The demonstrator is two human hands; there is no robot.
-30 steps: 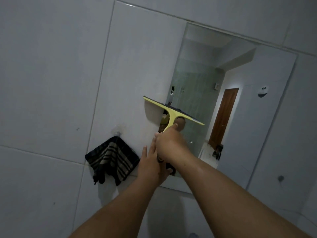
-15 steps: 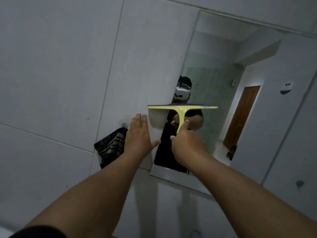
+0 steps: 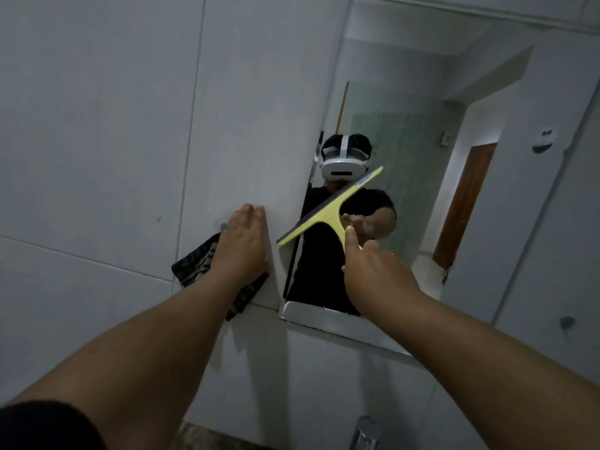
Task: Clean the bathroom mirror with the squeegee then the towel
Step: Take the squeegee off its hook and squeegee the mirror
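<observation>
The wall mirror [image 3: 422, 92] hangs on the white tiles at the upper right. My right hand [image 3: 373, 271] grips the handle of the yellow squeegee [image 3: 328, 211], whose blade lies tilted across the mirror's lower left edge, left end low. My left hand [image 3: 242, 241] rests flat on the tiled wall just left of the mirror, fingers together, holding nothing. A dark striped towel [image 3: 194, 266] hangs on a wall hook behind that hand, partly hidden by my wrist.
The mirror reflects a person wearing a headset, a brown door [image 3: 464, 203] and a smiley sticker [image 3: 543, 139]. A chrome tap [image 3: 363, 431] shows at the bottom edge. White tiled wall [image 3: 97, 125] fills the left.
The squeegee blade has turned from level to tilted, right end up. My left hand has moved up and flattened on the wall. The view has moved closer to the mirror.
</observation>
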